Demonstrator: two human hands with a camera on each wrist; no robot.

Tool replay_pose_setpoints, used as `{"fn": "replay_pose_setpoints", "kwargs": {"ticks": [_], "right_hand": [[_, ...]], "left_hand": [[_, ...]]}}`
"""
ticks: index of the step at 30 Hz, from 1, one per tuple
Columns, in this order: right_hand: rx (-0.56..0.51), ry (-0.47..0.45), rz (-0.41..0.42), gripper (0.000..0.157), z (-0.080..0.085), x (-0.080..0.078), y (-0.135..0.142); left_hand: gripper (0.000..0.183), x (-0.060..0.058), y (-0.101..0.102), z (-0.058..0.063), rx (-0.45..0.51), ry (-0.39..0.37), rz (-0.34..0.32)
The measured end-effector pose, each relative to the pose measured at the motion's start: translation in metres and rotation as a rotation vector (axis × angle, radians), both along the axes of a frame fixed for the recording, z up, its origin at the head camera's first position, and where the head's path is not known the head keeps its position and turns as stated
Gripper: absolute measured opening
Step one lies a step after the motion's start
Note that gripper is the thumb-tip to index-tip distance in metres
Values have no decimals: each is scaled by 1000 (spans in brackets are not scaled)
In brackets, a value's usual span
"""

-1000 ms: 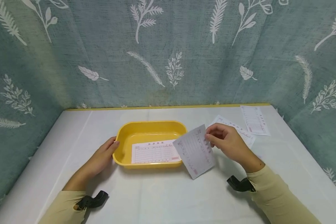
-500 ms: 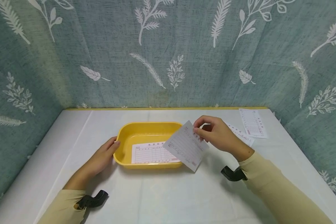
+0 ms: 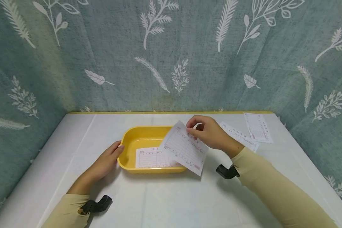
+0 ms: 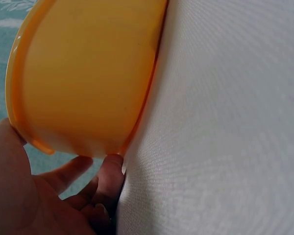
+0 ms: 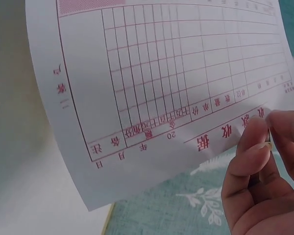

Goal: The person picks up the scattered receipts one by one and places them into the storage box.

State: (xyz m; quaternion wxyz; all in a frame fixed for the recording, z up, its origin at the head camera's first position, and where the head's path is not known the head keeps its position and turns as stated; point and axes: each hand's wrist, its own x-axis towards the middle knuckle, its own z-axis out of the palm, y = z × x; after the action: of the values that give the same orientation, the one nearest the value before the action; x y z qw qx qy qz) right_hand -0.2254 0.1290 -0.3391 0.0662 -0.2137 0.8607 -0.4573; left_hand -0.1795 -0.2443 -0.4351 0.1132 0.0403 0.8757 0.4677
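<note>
My right hand [image 3: 206,131] pinches one printed receipt slip [image 3: 185,147] by its upper edge, between thumb and fingers. The slip hangs tilted over the right end of a yellow plastic tray [image 3: 128,158] and hides that end. In the right wrist view the slip's face shows a red printed grid and Chinese characters. My left hand [image 3: 109,156] grips the tray's left end, thumb at the rim and fingers against the outer wall [image 4: 83,83]. Inside the tray lies another receipt slip [image 3: 151,158], flat and partly covered by the held one.
Two more receipt slips lie at the back right of the white table: one slanted slip [image 3: 239,136] partly behind my right arm, one farther slip [image 3: 258,126] near the corner. A leaf-patterned green curtain [image 3: 165,57] stands behind and along both sides.
My right hand has carried the pinched slip leftward, from beside the tray to over its right end. The left hand has stayed on the tray. The head view has shifted slightly.
</note>
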Motion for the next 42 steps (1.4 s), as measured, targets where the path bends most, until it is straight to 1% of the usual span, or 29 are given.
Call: {"fn": "replay_pose_setpoints", "kwargs": {"ticks": [5,12,17,22,27,33,39,42], "right_hand": [[7,6,19,4,-2,-3,-14],[33,23,48,4,-5,-8,-31],[60,22,49,4,-6,-12,-42],[54,9,55,4,-7,-17,-52],[74,-14,63,5,-12,-21,-59],[96,11,69,4,-15,-26,-67],[122,4,95,4,-16,-29,-80],[142,20,106,3,-17,-31,-86]], "left_hand": [[60,2,0,-2,13,1,4],[56,1,0,-4,36,37,-5],[55,2,-1,-3,47,35,-4],[55,2,-1,-1,64,31,1],[56,1,0,-2,48,22,0],[58,-1,0,-3,25,20,13],[59,0,-1,-1,8,6,12],[58,1,-1,0,9,13,13]]}}
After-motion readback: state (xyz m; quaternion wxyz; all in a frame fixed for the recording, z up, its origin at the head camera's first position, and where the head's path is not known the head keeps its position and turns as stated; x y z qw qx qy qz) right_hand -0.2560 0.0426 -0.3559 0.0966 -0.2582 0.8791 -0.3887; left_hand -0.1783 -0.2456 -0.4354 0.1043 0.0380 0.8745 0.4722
